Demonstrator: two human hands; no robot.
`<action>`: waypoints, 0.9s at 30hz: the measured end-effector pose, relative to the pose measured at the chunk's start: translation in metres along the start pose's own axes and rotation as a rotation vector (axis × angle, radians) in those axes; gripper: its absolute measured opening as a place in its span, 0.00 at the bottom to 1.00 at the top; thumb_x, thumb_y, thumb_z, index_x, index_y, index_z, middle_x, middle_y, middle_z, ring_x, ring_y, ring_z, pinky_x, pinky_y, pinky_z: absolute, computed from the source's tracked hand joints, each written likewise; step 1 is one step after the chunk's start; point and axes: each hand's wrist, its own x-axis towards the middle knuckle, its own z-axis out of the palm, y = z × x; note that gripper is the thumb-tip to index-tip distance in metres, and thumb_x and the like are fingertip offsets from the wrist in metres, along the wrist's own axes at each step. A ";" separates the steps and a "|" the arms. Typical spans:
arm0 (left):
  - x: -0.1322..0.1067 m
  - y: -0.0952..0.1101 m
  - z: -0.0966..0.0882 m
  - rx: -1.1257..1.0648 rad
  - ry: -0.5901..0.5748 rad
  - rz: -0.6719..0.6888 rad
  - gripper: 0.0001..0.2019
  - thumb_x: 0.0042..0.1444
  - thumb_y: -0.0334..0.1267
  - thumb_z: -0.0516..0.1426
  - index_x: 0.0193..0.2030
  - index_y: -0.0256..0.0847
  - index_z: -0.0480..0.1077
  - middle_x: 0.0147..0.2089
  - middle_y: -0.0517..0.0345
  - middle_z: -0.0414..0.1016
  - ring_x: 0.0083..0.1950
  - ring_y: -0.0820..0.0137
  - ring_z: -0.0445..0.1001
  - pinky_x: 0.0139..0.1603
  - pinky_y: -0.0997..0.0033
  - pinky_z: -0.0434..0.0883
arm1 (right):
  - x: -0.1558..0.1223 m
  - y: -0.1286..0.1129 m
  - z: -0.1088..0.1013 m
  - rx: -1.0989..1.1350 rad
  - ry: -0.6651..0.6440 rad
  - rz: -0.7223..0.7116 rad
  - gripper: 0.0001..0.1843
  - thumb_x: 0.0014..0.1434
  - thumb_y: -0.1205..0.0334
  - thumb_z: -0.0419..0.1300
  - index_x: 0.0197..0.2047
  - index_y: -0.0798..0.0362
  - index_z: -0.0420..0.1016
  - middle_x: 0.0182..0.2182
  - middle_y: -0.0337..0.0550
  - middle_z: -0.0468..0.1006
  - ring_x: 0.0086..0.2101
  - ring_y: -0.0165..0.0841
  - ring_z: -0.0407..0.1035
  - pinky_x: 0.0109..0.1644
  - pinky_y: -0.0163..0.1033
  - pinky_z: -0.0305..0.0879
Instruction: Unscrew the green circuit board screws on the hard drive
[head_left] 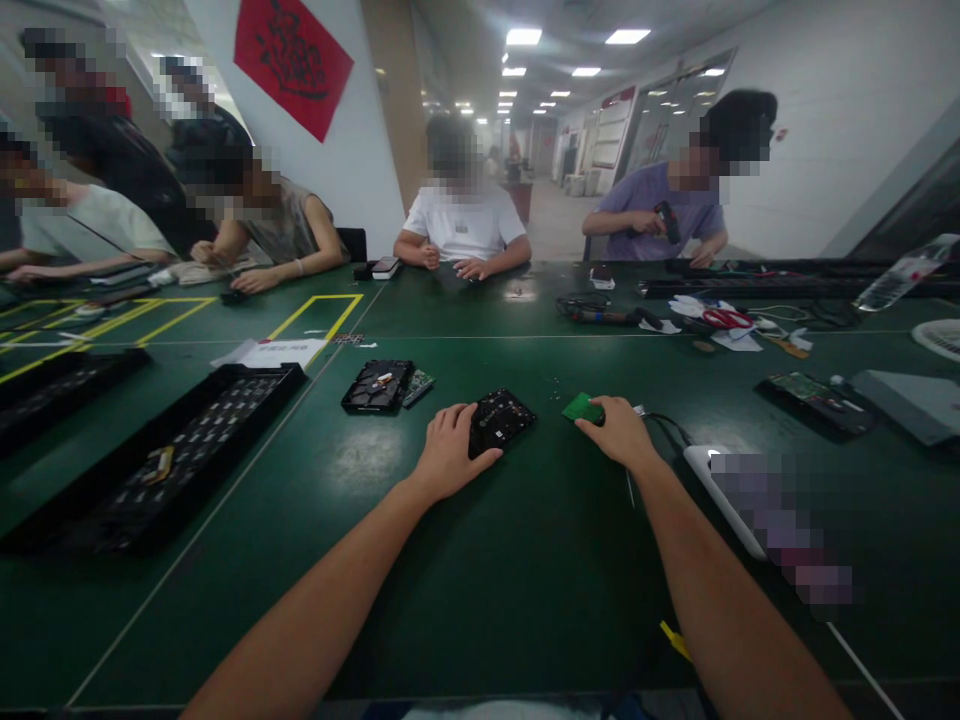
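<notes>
On the green table my left hand [451,455] grips the left side of a flat black plastic housing [505,418], its thumb along the near edge. To its right, my right hand [616,430] pinches a small green circuit board [582,408] between thumb and fingers. A few tiny bits, perhaps screws, lie between and beyond the two pieces. Left of my left hand sits another black housing [377,386] with a small light-coloured part in it, and a circuit board [418,387] leans at its right side.
A long black tray [187,440] stands at left. A white power bank [724,500] with a cable lies by my right forearm. Farther right are an opened black device [814,403], red scissors [726,318] and a plastic bottle [904,275]. Several people sit across the table, one holding a power tool [666,222].
</notes>
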 end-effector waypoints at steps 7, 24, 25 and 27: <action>-0.001 -0.009 -0.018 -0.085 -0.110 0.106 0.41 0.60 0.57 0.61 0.74 0.41 0.55 0.72 0.40 0.61 0.73 0.47 0.59 0.72 0.40 0.59 | -0.014 -0.025 -0.015 0.046 0.145 0.059 0.36 0.59 0.41 0.66 0.61 0.59 0.74 0.54 0.61 0.73 0.54 0.51 0.71 0.58 0.52 0.67; -0.014 0.016 -0.003 0.011 -0.104 0.088 0.49 0.59 0.70 0.56 0.78 0.42 0.50 0.80 0.39 0.46 0.80 0.42 0.45 0.76 0.36 0.52 | -0.028 -0.061 -0.020 0.782 -0.277 0.086 0.42 0.48 0.51 0.77 0.64 0.50 0.73 0.55 0.51 0.78 0.51 0.42 0.74 0.57 0.49 0.70; -0.015 0.017 -0.002 0.022 -0.078 0.063 0.50 0.57 0.71 0.57 0.77 0.41 0.51 0.79 0.38 0.47 0.79 0.41 0.46 0.75 0.35 0.53 | -0.030 -0.064 -0.021 0.855 -0.312 0.085 0.43 0.48 0.54 0.77 0.65 0.50 0.72 0.54 0.50 0.78 0.50 0.41 0.75 0.56 0.48 0.71; -0.014 0.018 0.000 0.030 -0.037 0.028 0.52 0.54 0.73 0.58 0.76 0.40 0.53 0.77 0.35 0.51 0.77 0.39 0.50 0.73 0.34 0.55 | -0.033 -0.070 -0.021 0.995 -0.408 0.091 0.45 0.48 0.59 0.77 0.68 0.49 0.69 0.52 0.50 0.79 0.48 0.39 0.75 0.49 0.43 0.73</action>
